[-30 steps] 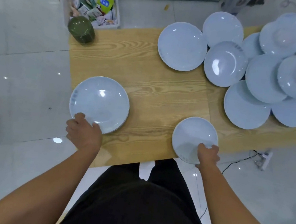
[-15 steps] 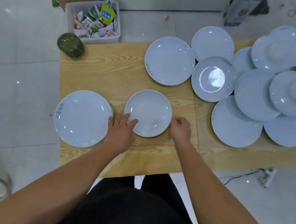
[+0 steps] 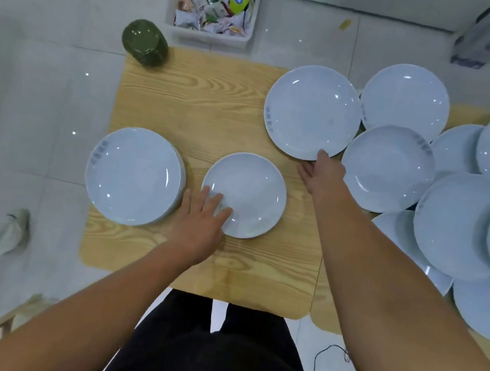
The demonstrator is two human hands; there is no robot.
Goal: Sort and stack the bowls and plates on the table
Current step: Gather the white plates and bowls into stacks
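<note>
Left hand [image 3: 199,226] flat on small round white plate [image 3: 249,192]; right hand [image 3: 323,174], straight-fingered, touches large white plate [image 3: 311,112]; left-edge plate stack [image 3: 134,175] begun; heaped white dishes [image 3: 460,224] remain.

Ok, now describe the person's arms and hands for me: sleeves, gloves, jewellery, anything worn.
Both forearms are bare as far as the frame shows, with no sleeves in view. The left hand and right hand wear no gloves, and no watch, bracelet or ring shows. The only garment visible is black clothing on the body below the arms.
</note>
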